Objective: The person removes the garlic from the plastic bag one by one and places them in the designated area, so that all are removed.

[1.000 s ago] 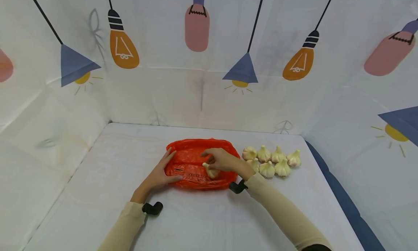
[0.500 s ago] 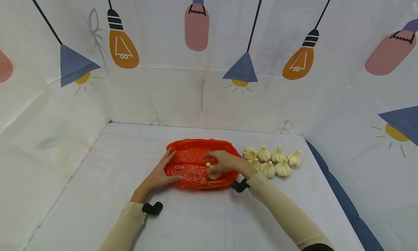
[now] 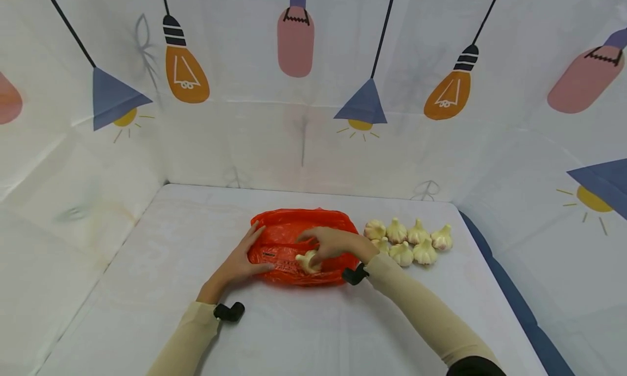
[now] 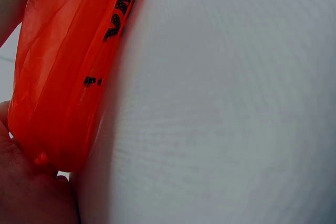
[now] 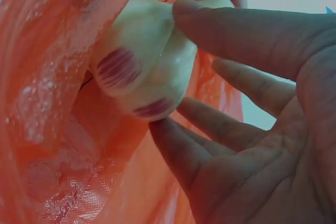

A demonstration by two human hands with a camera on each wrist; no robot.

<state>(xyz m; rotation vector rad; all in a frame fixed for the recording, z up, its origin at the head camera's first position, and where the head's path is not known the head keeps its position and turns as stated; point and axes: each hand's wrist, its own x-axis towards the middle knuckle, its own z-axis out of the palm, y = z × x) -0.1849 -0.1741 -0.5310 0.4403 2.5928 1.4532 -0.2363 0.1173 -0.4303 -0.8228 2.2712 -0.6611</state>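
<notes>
A red plastic bag [image 3: 284,232] lies spread open on the white table, black print showing on its inside. My left hand [image 3: 240,264] rests at the bag's left edge, fingers and thumb apart and fairly straight along the rim. In the left wrist view the bag [image 4: 58,77] bulges beside the palm. Over the bag's right half, my right hand [image 3: 335,242] pinches a garlic bulb [image 3: 306,262] whose stem points left. Up close, the thumb presses the top of the garlic bulb [image 5: 149,51] and fingertips touch its underside; two purple patches mark its pale skin.
Several more garlic bulbs [image 3: 413,242] stand in two rows just right of the bag, close to my right forearm. Behind the table [image 3: 161,267] hangs a white cloth wall [image 3: 259,142] printed with lamps. A dark blue edge [image 3: 509,289] runs along the right side.
The pinched garlic bulb shifts a little right, then back left and lower in the bag, tipping so its stem points left. My right hand moves with it; the left hand stays put.
</notes>
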